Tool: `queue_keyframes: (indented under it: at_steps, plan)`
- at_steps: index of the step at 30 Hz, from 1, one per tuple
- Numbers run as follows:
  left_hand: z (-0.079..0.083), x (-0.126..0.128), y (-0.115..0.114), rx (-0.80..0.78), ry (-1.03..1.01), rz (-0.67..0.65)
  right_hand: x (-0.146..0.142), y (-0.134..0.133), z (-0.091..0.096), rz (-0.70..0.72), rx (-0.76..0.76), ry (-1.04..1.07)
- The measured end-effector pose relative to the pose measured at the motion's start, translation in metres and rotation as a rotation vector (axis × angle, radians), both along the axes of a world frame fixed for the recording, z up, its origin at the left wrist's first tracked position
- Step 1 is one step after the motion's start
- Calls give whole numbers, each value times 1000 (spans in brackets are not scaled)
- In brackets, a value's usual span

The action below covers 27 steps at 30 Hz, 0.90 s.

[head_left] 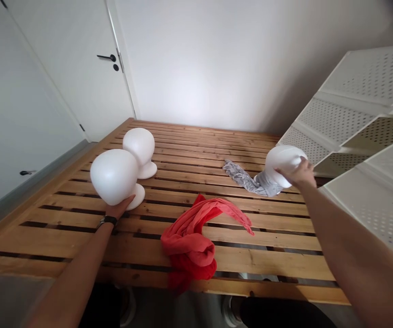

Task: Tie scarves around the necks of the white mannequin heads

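Observation:
My left hand (119, 209) is wrapped round the neck of a white foam mannequin head (113, 175), whose round base touches the slatted surface. Just behind it stands a second white mannequin head (139, 146). Over on the right, my right hand (298, 174) grips the side of a third mannequin head (280, 159). A grey scarf (240, 175) goes around that head's neck, and its tail trails left across the slats. Between my hands, nearer to me, a red scarf (192, 241) lies bunched, with one end hanging over the front edge.
Everything rests on a wooden slatted bench (196, 177) with gaps between slats. White perforated panels (339, 118) stand along the right side. A white wall (196, 64) is behind, and a door with a black handle (109, 58) is at the back left.

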State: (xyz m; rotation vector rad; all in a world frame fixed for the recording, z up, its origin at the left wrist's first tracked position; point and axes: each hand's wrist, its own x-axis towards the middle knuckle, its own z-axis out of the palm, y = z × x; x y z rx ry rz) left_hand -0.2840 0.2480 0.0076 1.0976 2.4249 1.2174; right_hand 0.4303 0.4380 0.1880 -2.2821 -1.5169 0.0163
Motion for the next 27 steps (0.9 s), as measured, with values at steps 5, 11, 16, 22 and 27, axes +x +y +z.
queue_keyframes:
  at_steps: [5,11,16,22,27]
  plan:
    - [-5,-2,7,-48,24,-30,-3,17,-7,-57,89,-49]
    - [-2,-4,0,-120,64,-63,10,50,0,-197,46,3]
    - [7,-2,-26,-229,111,-127,11,52,0,-234,51,171]
    - [11,27,-117,-342,321,-100,9,17,14,-150,205,290]
    - [18,72,-185,-230,455,-304,9,-38,75,-19,263,142]
